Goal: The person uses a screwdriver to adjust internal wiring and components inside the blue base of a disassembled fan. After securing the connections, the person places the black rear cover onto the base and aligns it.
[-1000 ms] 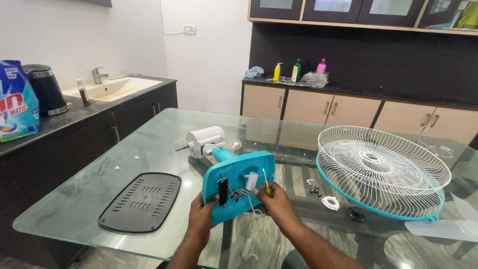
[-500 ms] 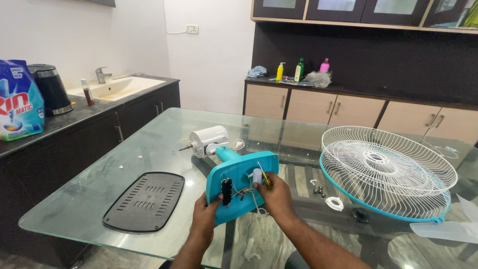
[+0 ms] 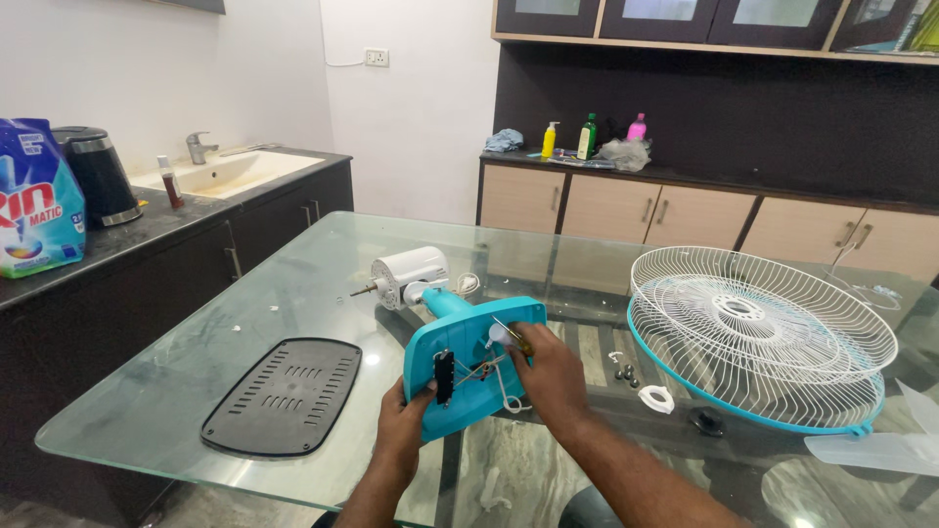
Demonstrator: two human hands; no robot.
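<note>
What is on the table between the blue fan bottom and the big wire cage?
In the head view, between the turquoise fan base and the wire fan guards lie a few small dark screws and a white plastic ring on the glass table.

Turquoise fan base [image 3: 469,367], white motor [image 3: 411,274], white wire grille [image 3: 758,328] rimmed turquoise at right, black slotted cover [image 3: 284,396] lower left, clear greenish glass worktop [image 3: 245,323].

Your left hand [image 3: 403,422] curled in a grip, thumb up, your right hand [image 3: 550,376] palm down, fingers pinched, forearms converging
</note>
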